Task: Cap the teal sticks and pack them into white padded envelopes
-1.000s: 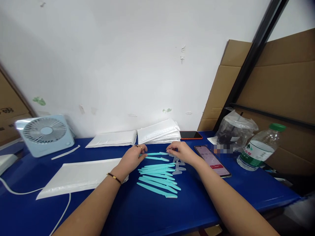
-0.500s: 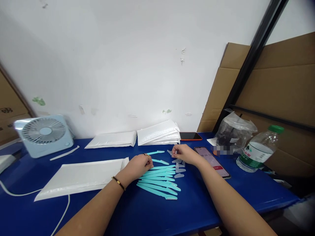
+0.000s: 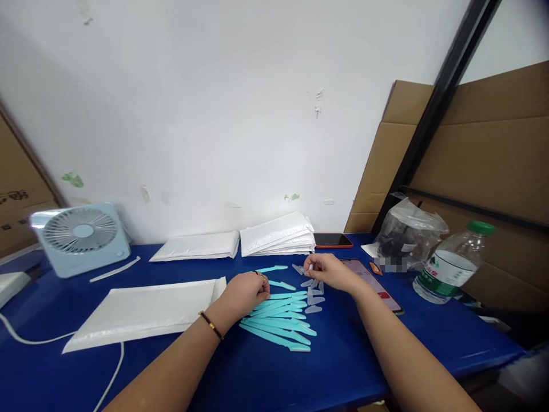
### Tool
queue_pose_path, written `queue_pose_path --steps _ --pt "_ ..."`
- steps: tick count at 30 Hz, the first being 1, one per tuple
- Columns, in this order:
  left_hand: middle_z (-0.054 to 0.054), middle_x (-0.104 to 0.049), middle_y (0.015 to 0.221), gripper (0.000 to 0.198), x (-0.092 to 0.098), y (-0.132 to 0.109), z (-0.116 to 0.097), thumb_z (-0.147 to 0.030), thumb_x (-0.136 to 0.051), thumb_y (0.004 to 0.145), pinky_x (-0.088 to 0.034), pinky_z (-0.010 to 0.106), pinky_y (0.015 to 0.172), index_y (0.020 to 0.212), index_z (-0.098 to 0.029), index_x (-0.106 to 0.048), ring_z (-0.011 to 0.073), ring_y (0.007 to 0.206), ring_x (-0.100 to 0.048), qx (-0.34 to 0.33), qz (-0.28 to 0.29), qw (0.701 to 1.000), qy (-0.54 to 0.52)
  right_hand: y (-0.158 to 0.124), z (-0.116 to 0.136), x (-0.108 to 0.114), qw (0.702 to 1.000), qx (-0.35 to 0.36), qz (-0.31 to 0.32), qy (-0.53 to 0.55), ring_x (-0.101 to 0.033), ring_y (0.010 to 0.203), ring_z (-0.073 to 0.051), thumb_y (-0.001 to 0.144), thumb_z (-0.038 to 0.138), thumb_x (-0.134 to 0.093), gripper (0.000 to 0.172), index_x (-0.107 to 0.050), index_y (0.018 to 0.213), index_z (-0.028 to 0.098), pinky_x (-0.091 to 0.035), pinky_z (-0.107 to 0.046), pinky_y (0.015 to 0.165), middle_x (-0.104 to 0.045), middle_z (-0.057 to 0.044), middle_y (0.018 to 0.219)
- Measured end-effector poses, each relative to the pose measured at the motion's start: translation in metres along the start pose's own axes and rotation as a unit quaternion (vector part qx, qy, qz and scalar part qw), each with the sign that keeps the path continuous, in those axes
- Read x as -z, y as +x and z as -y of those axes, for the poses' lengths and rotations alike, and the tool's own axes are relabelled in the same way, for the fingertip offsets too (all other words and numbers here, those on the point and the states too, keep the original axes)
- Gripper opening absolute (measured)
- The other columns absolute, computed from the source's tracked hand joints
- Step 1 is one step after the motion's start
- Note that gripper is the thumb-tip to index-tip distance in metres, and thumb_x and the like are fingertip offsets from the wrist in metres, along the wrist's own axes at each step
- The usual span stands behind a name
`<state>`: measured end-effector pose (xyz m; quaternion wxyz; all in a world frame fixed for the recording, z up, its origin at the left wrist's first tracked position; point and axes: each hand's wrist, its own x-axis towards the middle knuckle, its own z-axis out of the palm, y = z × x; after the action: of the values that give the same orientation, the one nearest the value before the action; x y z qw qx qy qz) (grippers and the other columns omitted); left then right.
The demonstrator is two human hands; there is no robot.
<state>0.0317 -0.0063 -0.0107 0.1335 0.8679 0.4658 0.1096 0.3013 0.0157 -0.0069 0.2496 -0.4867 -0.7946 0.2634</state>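
Several teal plastic razors (image 3: 278, 323) lie side by side on the blue table (image 3: 266, 377). My left hand (image 3: 246, 290) rests curled on the left ends of the upper razors, a ring on one finger and a bracelet at the wrist. My right hand (image 3: 328, 270) hovers just right of them and pinches a small clear cap (image 3: 309, 266) between thumb and fingertips. More clear caps (image 3: 314, 297) lie loose under that hand. Two teal razors (image 3: 274, 268) lie apart toward the wall.
White padded mailers lie at the left (image 3: 141, 312) and stacked by the wall (image 3: 277, 234). A small fan (image 3: 81, 237) stands far left with a white cable. A phone (image 3: 377, 286), a second phone (image 3: 332, 240), a plastic bag (image 3: 409, 232) and a water bottle (image 3: 452, 263) sit at the right.
My left hand let go of a razor held up between both hands and dropped onto the pile. My right hand moved slightly right and now pinches a clear cap.
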Motion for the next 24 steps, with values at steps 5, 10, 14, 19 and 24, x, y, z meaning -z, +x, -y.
queue_pose_path --steps 5,10,14,19,24 --pt "0.001 -0.066 0.087 0.013 0.004 -0.001 -0.002 -0.03 -0.054 0.078 -0.036 0.025 0.065 0.082 -0.023 -0.065 0.0169 0.079 -0.058 -0.064 -0.027 0.996 0.049 -0.001 0.004 0.0 1.0 0.01 0.009 -0.008 -0.055 0.056 -0.011 0.077 0.031 -0.056 0.016 -0.061 0.082 0.016 -0.041 -0.02 0.052 -0.058 -0.001 0.065" --pt "0.0 -0.066 0.074 0.015 0.006 0.003 0.003 -0.024 -0.05 0.08 -0.033 0.025 0.06 0.074 -0.022 -0.064 0.0152 0.068 -0.058 -0.074 -0.036 0.988 0.13 -0.002 0.005 -0.003 0.999 0.023 0.026 -0.008 -0.053 0.055 -0.011 0.077 0.029 -0.056 0.015 -0.061 0.082 0.016 -0.039 -0.019 0.05 -0.057 0.0 0.062" --pt "0.002 -0.063 0.067 0.019 0.006 0.005 0.011 -0.019 -0.046 0.079 -0.03 0.025 0.056 0.067 -0.019 -0.061 0.0146 0.061 -0.055 -0.069 -0.053 0.98 0.179 -0.001 0.01 -0.007 0.998 0.051 0.018 -0.032 -0.053 0.059 -0.011 0.076 0.026 -0.056 0.013 -0.064 0.081 0.017 -0.039 -0.02 0.053 -0.06 -0.001 0.068" --pt "0.001 -0.062 0.069 0.018 0.006 0.006 0.018 -0.02 -0.046 0.078 -0.03 0.024 0.054 0.069 -0.02 -0.061 0.0139 0.06 -0.054 -0.074 -0.059 0.983 0.159 0.0 0.015 -0.012 0.994 0.084 0.02 -0.074 -0.053 0.06 -0.01 0.074 0.019 -0.058 0.01 -0.067 0.078 0.018 -0.038 -0.02 0.055 -0.063 -0.001 0.074" --pt "0.001 -0.06 0.067 0.018 0.007 0.006 0.017 -0.02 -0.046 0.078 -0.028 0.025 0.053 0.065 -0.02 -0.058 0.0136 0.059 -0.052 -0.073 -0.057 0.984 0.151 0.003 0.015 -0.018 0.992 0.09 0.022 -0.08 -0.053 0.061 -0.011 0.072 0.017 -0.06 0.008 -0.068 0.076 0.018 -0.037 -0.019 0.055 -0.063 -0.001 0.073"
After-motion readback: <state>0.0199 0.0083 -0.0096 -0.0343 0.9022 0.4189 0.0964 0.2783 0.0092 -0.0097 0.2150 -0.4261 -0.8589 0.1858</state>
